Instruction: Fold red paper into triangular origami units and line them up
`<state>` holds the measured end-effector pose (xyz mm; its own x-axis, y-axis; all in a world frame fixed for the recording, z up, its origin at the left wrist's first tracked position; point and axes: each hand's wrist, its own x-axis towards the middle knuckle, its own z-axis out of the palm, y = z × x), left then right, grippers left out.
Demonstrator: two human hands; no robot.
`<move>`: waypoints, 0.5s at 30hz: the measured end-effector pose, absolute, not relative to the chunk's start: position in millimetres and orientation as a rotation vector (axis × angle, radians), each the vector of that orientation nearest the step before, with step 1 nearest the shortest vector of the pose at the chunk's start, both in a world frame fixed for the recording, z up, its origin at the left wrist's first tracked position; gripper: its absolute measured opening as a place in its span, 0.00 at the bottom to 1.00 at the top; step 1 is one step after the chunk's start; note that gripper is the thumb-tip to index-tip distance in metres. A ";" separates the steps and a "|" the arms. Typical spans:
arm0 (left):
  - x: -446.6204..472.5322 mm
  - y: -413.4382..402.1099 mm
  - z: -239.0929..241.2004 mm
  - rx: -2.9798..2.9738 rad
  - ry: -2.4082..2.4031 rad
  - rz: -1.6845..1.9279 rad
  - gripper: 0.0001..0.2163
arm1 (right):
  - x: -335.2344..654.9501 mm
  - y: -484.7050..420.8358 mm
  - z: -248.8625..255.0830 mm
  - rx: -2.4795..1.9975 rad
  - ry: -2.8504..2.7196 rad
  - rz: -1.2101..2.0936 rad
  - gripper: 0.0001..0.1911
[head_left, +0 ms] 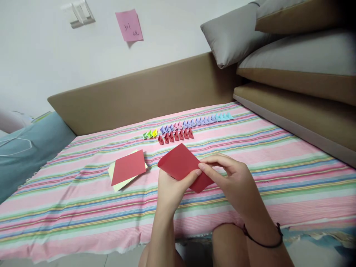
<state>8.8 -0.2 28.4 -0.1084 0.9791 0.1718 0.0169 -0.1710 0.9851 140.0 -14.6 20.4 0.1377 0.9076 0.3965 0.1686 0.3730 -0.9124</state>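
A sheet of red paper [179, 159] is held up between both hands above the striped cloth, its left corner curling over. My left hand [172, 189] grips it from below, thumb pressed on the front and the other fingers hidden behind. With thumb and index finger, my right hand [228, 170] pinches the sheet's right edge. To the left, a red sheet [129, 167] lies on top of pale yellow paper [119, 186]. Beyond the hands sit a row of small red folded paper pieces [176, 136] and a longer row of purple, pink and blue ones [200, 121].
Green and yellow folded pieces [150, 134] stand at the left end of the rows. Behind the striped cloth [91, 207] rises a brown backboard [144, 92]. Grey and brown cushions [300, 55] are stacked at right. A pink note [129, 26] is stuck to the wall.
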 end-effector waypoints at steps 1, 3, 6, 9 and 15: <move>7.8 0.0 28.0 1.284 1.190 1.389 0.11 | 140.0 -14.9 20.9 -1.085 -1.353 0.723 0.04; 6.5 1.0 26.1 1.250 1.141 1.341 0.10 | 139.4 -15.5 20.9 -1.099 -1.332 0.736 0.05; 7.2 3.4 21.6 1.139 1.055 1.325 0.10 | 135.6 -15.7 18.7 -1.115 -1.213 0.794 0.05; 11.2 4.9 18.6 1.028 0.998 1.404 0.11 | 129.8 -14.6 16.3 -1.112 -1.098 0.842 0.05; 16.2 4.2 22.0 0.891 0.958 1.504 0.10 | 124.9 -13.9 17.3 -1.110 -1.036 0.865 0.05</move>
<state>16.2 4.2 22.0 -0.1288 0.9910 0.0373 -0.3854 -0.0847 0.9189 124.9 -13.9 17.3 0.2982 0.9302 0.2141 -0.0444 0.2376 -0.9703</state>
